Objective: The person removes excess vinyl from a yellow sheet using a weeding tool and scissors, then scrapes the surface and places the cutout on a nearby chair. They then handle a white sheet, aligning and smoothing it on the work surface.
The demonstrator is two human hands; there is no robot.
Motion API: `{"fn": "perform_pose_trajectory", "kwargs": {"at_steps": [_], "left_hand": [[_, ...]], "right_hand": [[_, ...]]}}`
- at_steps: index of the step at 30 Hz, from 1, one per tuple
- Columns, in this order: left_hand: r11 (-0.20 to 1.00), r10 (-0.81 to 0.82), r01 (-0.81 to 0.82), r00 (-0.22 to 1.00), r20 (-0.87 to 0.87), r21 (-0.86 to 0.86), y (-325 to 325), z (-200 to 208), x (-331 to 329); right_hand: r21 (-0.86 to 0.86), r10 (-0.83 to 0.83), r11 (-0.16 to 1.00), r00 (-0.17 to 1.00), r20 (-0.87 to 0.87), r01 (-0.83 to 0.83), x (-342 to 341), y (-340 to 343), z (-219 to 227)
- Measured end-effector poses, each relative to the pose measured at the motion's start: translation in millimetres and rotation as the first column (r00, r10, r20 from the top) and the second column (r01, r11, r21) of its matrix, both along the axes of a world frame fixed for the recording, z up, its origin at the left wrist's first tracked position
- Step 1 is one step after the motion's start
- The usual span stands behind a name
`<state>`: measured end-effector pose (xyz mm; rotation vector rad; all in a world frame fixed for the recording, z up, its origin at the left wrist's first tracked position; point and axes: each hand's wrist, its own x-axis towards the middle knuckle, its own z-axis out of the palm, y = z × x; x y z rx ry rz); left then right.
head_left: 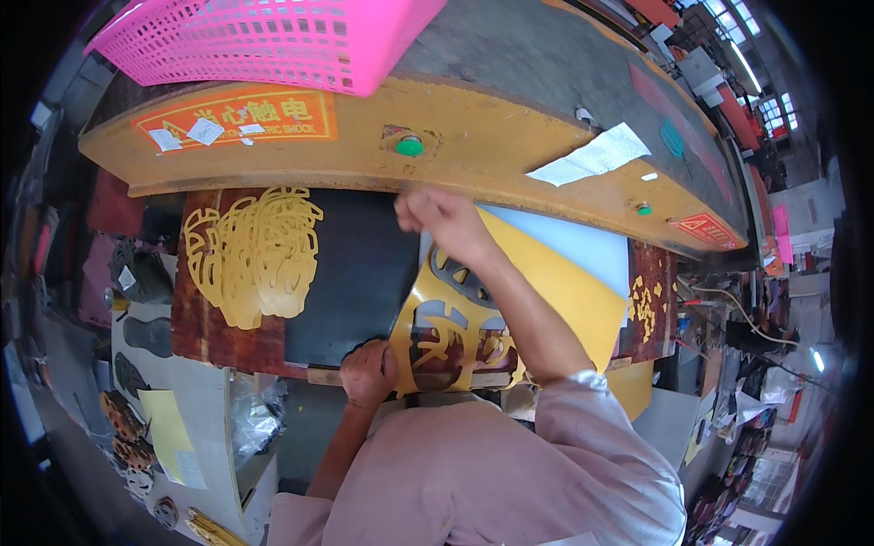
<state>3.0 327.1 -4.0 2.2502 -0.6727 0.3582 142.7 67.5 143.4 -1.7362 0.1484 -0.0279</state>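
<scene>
A yellow sheet (pixel 555 282) with large curved cut-outs lies bent across the work surface under my right forearm. My left hand (pixel 369 373) is closed at the sheet's near left edge, thumb side against it. Over the sheet's far left end is my right hand (pixel 446 223), its fingers curled together; whatever they hold, if anything, is hidden. Beneath and to the left of the sheet is a flat black board (pixel 350 264). Several yellow cut-out pieces (pixel 264 255) are stacked in overlapping rows left of it. A pale white-blue sheet (pixel 583 237) shows beneath the yellow one.
A yellow machine beam (pixel 492 136) with a green button (pixel 410 146) spans just beyond my hands. On top stands a pink basket (pixel 246 45). Small yellow scraps (pixel 648 305) lie at the right. A side table (pixel 187 391) with dark sole-shaped pieces is at the left.
</scene>
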Motion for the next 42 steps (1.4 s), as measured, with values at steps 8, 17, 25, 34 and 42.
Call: {"fn": "perform_pose_trajectory", "kwargs": {"at_steps": [8, 17, 25, 34, 42], "left_hand": [[0.998, -0.047, 0.05, 0.996, -0.08, 0.036, -4, -8, 11], [0.996, -0.083, 0.084, 0.995, -0.058, 0.01, -26, -30, 54], [0.999, -0.038, 0.038, 0.998, 0.058, 0.009, -68, -34, 133], [0.963, 0.043, -0.085, 0.985, 0.167, 0.256, -114, -46, 212], [0.943, -0.007, -0.052, 0.984, 0.176, 0.329, -123, -51, 224]], "right_hand": [[-0.065, -0.52, 0.854, 0.851, -0.075, 0.517, -184, -78, -44], [-0.037, -0.551, 0.834, 0.828, -0.107, 0.55, -243, -81, -78], [-0.121, -0.391, 0.92, 0.885, -0.253, 0.372, -258, -77, -73], [0.081, -0.611, 0.778, 0.78, -0.135, 0.623, -228, -156, -44], [0.638, -0.982, 0.166, 0.069, 0.174, 0.752, -134, -304, -12]]}}
